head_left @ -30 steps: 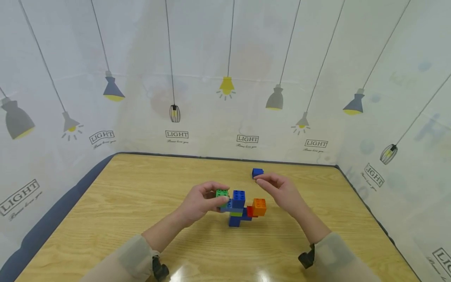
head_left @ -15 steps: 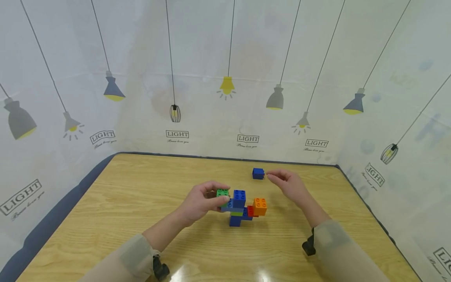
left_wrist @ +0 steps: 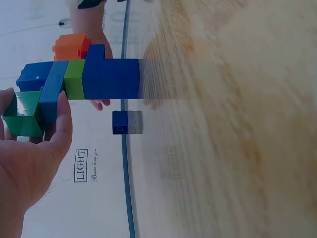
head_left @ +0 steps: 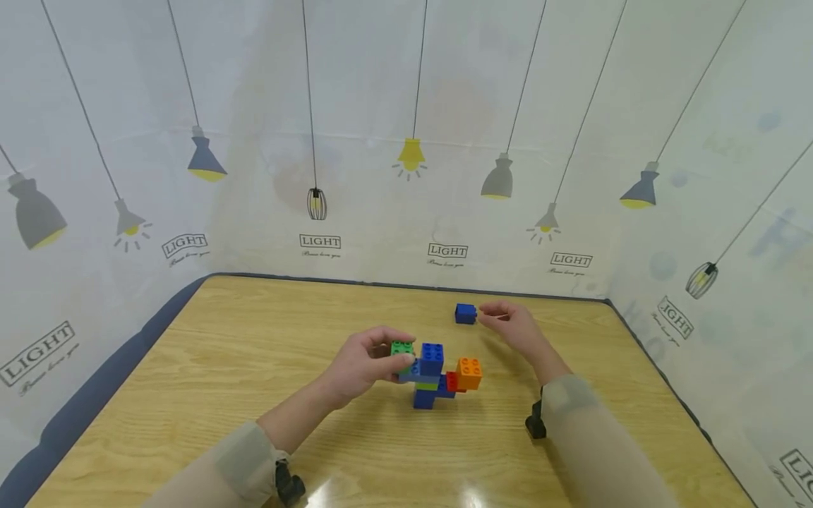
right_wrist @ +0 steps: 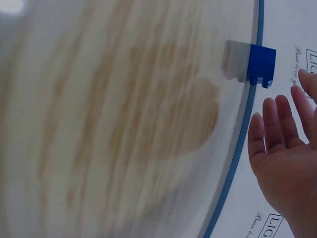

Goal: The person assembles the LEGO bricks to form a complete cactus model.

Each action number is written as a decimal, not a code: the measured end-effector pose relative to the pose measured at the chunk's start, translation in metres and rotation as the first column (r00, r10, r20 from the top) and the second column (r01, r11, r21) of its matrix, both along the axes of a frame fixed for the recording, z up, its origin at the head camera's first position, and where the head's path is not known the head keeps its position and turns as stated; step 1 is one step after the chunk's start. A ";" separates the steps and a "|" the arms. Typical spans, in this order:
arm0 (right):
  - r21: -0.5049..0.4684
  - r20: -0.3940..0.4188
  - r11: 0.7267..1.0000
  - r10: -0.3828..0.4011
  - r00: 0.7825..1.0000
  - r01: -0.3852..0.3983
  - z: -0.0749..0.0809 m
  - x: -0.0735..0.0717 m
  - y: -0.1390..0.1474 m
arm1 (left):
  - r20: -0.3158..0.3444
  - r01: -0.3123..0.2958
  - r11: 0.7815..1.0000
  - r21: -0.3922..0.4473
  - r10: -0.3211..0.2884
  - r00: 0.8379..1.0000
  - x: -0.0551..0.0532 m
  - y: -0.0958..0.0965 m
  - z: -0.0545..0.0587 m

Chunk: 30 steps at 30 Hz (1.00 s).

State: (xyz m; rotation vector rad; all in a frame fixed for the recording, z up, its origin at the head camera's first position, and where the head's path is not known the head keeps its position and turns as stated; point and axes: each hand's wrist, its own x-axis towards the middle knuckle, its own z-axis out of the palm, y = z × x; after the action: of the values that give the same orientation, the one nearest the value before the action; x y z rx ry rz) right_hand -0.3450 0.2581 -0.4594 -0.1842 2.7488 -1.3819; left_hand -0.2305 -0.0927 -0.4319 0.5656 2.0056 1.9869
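Observation:
A toy figure of stacked building blocks stands in the middle of the table. Its base is a blue block, with lime, blue and red pieces above, an upright blue block on top and an orange block at the right end. My left hand grips the green block at the figure's left end between thumb and fingers. Farther back, a loose blue block lies on its side, studs facing right. Beside those studs is my right hand, fingers loosely extended and holding nothing.
The wooden table has a dark blue edge along its back and sides. Behind it hangs a pale curtain printed with lamps. A small black device sits at the right sleeve, another at the left.
My right hand has gone from in front of the loose blue block to its right side, leaving the block in place. My left hand and the figure have stayed put.

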 end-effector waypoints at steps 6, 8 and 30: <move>0.071 0.043 0.997 -0.005 0.999 0.002 -0.004 -0.010 -0.002 | 0.001 0.003 1.000 -0.002 -0.003 1.000 0.000 0.000 -0.001; 0.082 0.062 0.997 0.003 0.998 -0.008 -0.005 -0.013 -0.003 | -0.004 0.007 1.000 -0.001 -0.007 1.000 0.000 0.000 -0.002; 0.175 0.177 0.960 0.189 0.966 -0.219 -0.007 -0.024 -0.009 | 0.008 0.006 1.000 -0.005 -0.006 1.000 -0.001 0.000 -0.001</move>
State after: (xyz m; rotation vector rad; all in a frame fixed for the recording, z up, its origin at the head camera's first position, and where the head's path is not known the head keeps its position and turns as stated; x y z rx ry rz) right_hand -0.3686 0.2493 -0.4660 -0.3229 2.6240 -1.0255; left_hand -0.2311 -0.0925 -0.4325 0.5609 2.0014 1.9770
